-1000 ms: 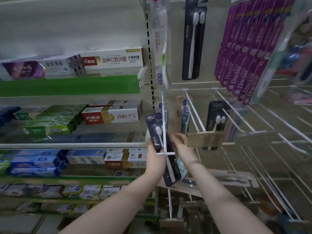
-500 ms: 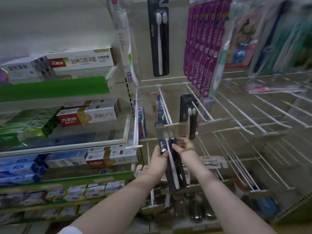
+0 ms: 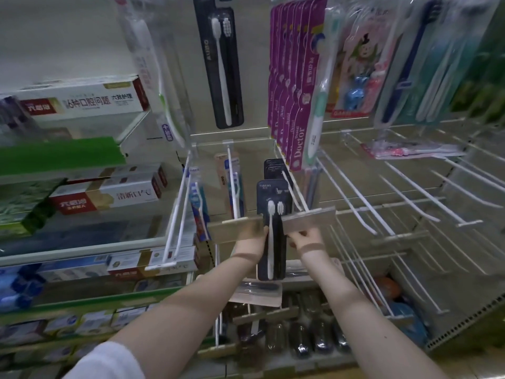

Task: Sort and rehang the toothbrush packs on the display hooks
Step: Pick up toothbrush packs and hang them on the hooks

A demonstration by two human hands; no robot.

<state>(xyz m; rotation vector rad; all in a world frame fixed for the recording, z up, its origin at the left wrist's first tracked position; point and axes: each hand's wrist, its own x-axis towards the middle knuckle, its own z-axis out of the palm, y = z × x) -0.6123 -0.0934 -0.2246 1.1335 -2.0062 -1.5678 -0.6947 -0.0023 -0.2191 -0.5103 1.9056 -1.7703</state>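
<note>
Lower shelf (image 3: pixel 314 361): dark bottles (image 3: pixel 300 343), upright in a row.
Left hand (image 3: pixel 248 246): raised, fingers curled round the left edge of the black toothbrush pack (image 3: pixel 272 242).
Right hand (image 3: pixel 307 239): raised opposite, fingertips closed on the pack's right edge, partly hidden behind a label strip (image 3: pixel 308 218).
Pack: upright, just beside the front end of a wire hook (image 3: pixel 293 192); whether it hangs there cannot be told.
Behind it: further black packs (image 3: pixel 274 168).
Upper row: purple packs (image 3: pixel 289 105), hanging.
Left shelves (image 3: pixel 54 259): toothpaste boxes (image 3: pixel 106 196), flat.
</note>
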